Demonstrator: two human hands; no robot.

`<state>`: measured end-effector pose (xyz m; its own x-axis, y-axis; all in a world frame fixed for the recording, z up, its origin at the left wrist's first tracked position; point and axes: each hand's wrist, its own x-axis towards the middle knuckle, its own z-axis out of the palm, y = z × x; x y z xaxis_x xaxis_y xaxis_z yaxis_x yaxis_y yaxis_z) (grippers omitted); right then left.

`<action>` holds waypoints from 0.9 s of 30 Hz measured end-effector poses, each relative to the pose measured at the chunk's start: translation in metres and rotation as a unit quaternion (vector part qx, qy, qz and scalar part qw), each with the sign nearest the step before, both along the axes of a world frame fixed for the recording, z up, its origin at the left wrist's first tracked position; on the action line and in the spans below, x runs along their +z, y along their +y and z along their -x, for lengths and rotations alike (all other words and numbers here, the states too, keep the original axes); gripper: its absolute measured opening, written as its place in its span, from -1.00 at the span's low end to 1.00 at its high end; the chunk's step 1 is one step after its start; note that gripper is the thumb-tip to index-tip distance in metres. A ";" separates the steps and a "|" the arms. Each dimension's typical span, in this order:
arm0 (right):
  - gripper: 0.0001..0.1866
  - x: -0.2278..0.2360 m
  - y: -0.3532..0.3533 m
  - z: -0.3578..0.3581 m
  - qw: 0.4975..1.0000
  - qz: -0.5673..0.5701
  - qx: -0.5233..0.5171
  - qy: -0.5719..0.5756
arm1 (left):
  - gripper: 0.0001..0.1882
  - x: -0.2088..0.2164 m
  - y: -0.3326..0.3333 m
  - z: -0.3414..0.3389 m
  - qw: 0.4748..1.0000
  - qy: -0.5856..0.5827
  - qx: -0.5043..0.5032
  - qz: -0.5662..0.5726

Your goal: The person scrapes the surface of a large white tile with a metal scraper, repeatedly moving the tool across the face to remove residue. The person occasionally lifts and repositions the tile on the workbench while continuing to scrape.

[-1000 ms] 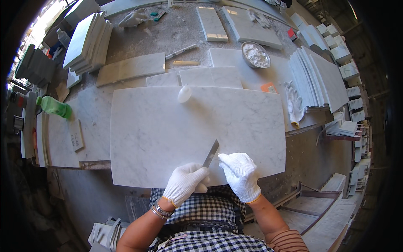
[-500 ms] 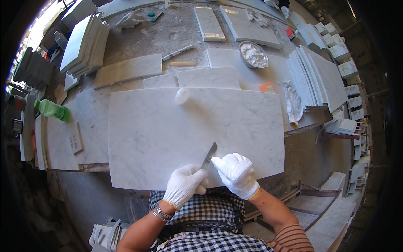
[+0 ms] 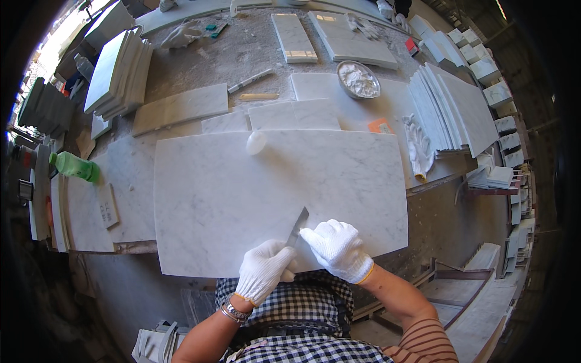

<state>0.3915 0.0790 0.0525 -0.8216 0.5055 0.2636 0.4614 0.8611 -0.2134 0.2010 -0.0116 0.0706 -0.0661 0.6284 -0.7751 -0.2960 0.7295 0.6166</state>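
Both my hands wear white knit gloves. My left hand (image 3: pixel 266 269) is closed around the lower end of a flat grey metal blade (image 3: pixel 298 225), which slants up over the slab. My right hand (image 3: pixel 336 247) is curled closed just right of the blade, its pinched fingertips at the blade's edge; whatever they hold is too small to make out. Beneath lies a large white marble slab (image 3: pixel 212 199) with grey veins, its near edge at my apron. Toward the slab's far edge stands a small white rounded container (image 3: pixel 256 142).
Beyond the slab are a metal bowl of white material (image 3: pixel 359 80), a marker (image 3: pixel 250 80) and loose marble strips (image 3: pixel 181 107). A spare glove (image 3: pixel 417 148) lies right, beside stacked marble slabs (image 3: pixel 451 112). At left are a green bottle (image 3: pixel 75 167) and another slab stack (image 3: pixel 120 72).
The view has shifted slightly, so the bench and slab sit a little differently in it. My hands keep nearly the same pose at the blade, the right fingertips still against its edge.
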 end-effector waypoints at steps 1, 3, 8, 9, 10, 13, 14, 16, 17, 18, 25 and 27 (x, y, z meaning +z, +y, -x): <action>-0.57 0.000 0.000 0.000 0.999 0.014 0.048 0.019 | -0.73 0.000 0.000 0.000 1.000 0.003 -0.003 -0.001; -0.58 0.000 0.002 0.000 1.000 0.002 0.017 0.018 | -0.74 -0.001 0.000 0.000 1.000 0.014 -0.009 -0.003; -0.58 -0.001 0.006 0.001 1.000 -0.024 0.008 0.016 | -0.75 -0.005 -0.003 0.000 1.000 0.001 0.001 -0.011; -0.58 -0.002 0.005 0.001 0.998 -0.020 0.051 0.032 | -0.75 -0.005 -0.003 0.000 1.000 0.008 -0.002 -0.009; -0.58 -0.002 0.005 0.001 1.000 -0.017 0.004 0.013 | -0.75 -0.005 -0.003 0.000 1.000 0.004 0.001 -0.015; -0.59 -0.003 0.004 0.002 0.999 -0.038 -0.028 0.021 | -0.74 -0.006 -0.004 -0.002 1.000 0.001 0.010 -0.017; -0.60 -0.003 0.003 0.002 0.999 -0.037 -0.023 0.017 | -0.74 -0.006 -0.004 -0.002 1.000 -0.001 0.016 -0.016; -0.61 -0.004 0.002 0.003 0.999 -0.041 0.003 0.021 | -0.74 -0.006 -0.005 -0.002 1.000 -0.002 0.020 -0.016; -0.61 -0.004 0.002 0.004 0.998 -0.031 0.036 0.046 | -0.74 -0.006 -0.005 -0.002 1.000 -0.002 0.018 -0.017; -0.60 -0.004 0.002 0.004 0.999 -0.037 -0.022 0.025 | -0.74 -0.006 -0.005 -0.002 1.000 -0.002 0.016 -0.019; -0.62 -0.008 0.002 0.003 0.998 -0.058 0.008 0.032 | -0.73 -0.008 -0.006 -0.002 0.999 -0.005 0.021 -0.028; -0.62 -0.009 0.001 0.005 0.995 -0.056 -0.084 0.003 | -0.74 -0.009 -0.006 -0.003 0.999 0.003 0.022 -0.027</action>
